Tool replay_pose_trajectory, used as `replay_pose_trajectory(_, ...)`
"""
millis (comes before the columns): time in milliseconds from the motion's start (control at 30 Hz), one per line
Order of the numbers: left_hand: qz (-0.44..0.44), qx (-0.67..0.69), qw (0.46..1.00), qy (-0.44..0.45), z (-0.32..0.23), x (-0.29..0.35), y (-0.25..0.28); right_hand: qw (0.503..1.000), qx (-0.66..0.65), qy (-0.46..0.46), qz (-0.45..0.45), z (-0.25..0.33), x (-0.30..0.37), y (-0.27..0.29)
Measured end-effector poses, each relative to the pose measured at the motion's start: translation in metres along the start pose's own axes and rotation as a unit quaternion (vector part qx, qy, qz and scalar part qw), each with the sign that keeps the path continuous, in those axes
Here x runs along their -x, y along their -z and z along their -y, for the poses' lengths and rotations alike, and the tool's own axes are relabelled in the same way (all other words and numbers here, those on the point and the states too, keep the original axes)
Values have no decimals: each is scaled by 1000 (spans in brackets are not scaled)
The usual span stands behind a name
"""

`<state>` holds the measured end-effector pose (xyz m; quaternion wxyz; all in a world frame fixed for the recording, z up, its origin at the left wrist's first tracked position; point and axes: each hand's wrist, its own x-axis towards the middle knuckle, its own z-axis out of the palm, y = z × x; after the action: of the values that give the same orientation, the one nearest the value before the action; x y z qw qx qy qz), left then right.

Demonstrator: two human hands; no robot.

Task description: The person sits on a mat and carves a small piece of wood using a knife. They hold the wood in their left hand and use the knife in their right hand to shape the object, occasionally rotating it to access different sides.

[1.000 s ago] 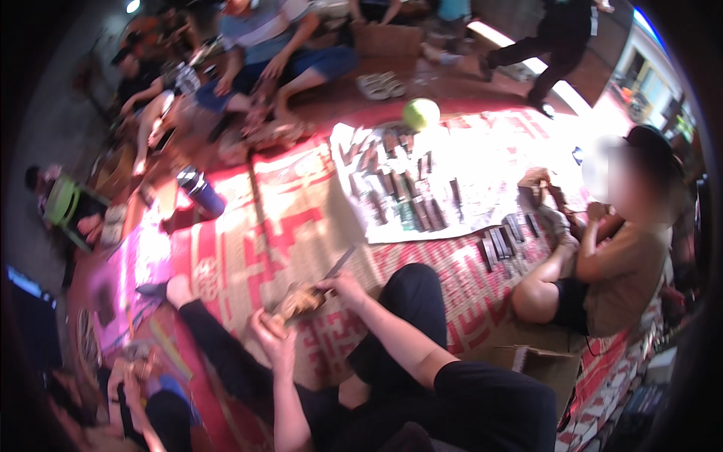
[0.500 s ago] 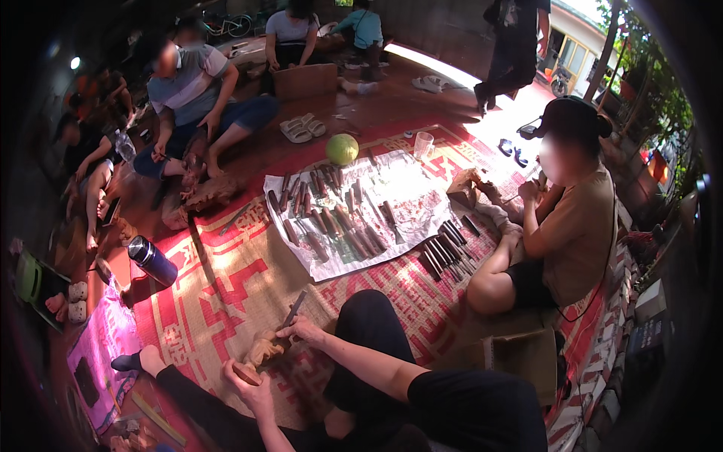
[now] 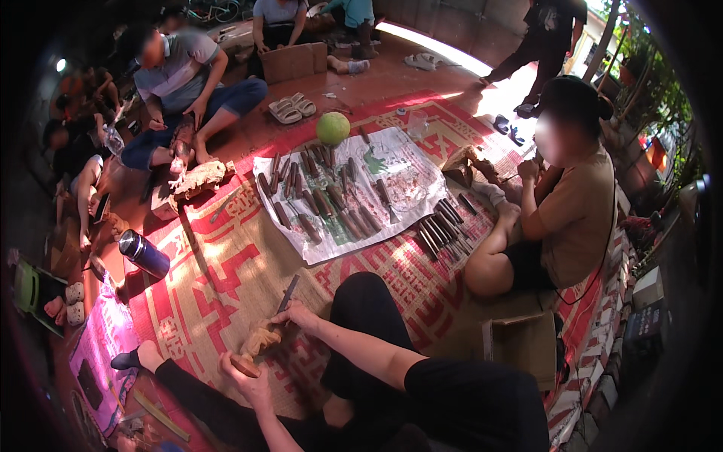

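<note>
Over the mat in front of my bent legs, a small pale wood carving point(image 3: 260, 340) is in my left hand point(image 3: 250, 383). The fingers wrap its rounded brown base point(image 3: 245, 366), while the carved top leans toward my right hand point(image 3: 303, 316). That hand is closed on a narrow, flat, dark metal carving tool point(image 3: 288, 292), whose free end points up and away. My right fingers are at the carving's upper end; whether the tool's hidden end touches the wood I cannot tell.
Several wood-handled carving tools lie on a white sheet point(image 3: 407, 188), others on the patterned mat point(image 3: 203, 275). A green round fruit point(image 3: 333, 128) sits beyond. A dark blue flask point(image 3: 144, 253) stands left, a cardboard box point(image 3: 523, 348) right. People point(image 3: 576, 203) sit around.
The view has shifted, so the surroundings sit a little higher and further left. Both hands keep their grips, and the tool appears slightly more upright.
</note>
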<state>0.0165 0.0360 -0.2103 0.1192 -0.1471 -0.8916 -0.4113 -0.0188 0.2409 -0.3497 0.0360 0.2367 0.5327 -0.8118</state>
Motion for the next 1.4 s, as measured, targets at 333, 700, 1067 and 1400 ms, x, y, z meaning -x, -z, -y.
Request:
replay_pose_trajectory(333,-1,4,1000,-3,11,-1,2,999,25,-14,31,24,18,-11)
replay_pose_trajectory(700,-1,20,1000,9,15,0,5,1000,-7,-24,15,26,16,-13)
replay_pose_trajectory(1067,4,24,1000,-2,13,-1,3,1000,-8,-23,0,26,16,-7)
replay_pose_trajectory(1400,30,2,1000,0,3,1,4,999,-32,-4,-16,27,16,-4)
